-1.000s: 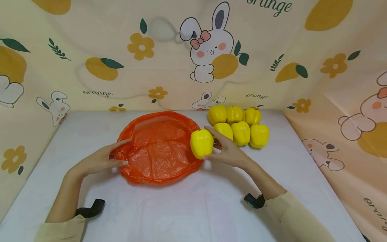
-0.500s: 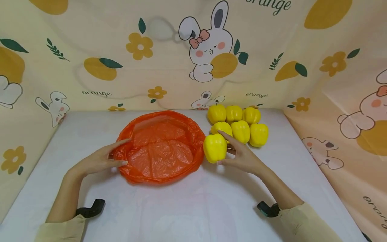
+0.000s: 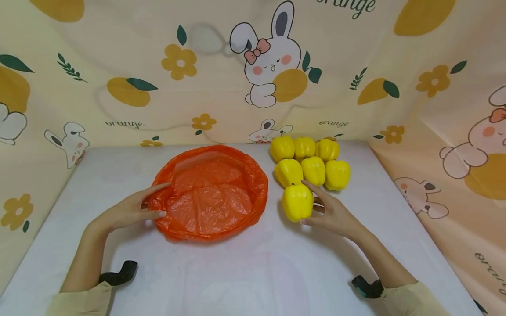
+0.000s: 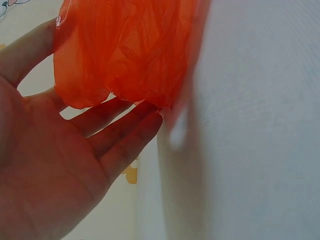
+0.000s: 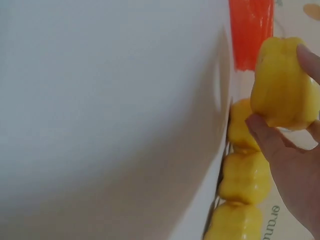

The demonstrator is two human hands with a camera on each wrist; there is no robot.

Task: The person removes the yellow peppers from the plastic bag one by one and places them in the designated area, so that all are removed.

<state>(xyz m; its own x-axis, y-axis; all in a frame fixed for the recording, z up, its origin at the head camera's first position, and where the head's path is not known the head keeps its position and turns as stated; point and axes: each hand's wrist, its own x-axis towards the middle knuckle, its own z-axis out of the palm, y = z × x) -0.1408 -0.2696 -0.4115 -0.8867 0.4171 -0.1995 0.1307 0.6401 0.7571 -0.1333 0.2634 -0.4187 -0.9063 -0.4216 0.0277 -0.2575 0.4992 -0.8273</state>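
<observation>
An orange-red plastic bag (image 3: 213,197) with its mouth spread wide stands left of the middle of the table. My left hand (image 3: 128,208) holds its left rim; in the left wrist view the thin film (image 4: 130,55) hides some fingertips. With thumb and fingers, my right hand (image 3: 337,215) grips a yellow bell pepper (image 3: 298,202) to the right of the bag. Seen from the right wrist, that bell pepper (image 5: 284,85) stands upright between the fingertips. Just behind it, more yellow bell peppers (image 3: 313,171) sit in two rows, the front left one (image 3: 288,172) partly covered.
The table (image 3: 237,281) has a white cover. A printed cloth (image 3: 158,57) with rabbits and oranges hangs behind and at both sides. Black wrist mounts (image 3: 118,273) show near both sleeves.
My right hand has moved right and toward me with the bell pepper, away from the bag's right rim. The left hand has stayed at the bag's left rim.
</observation>
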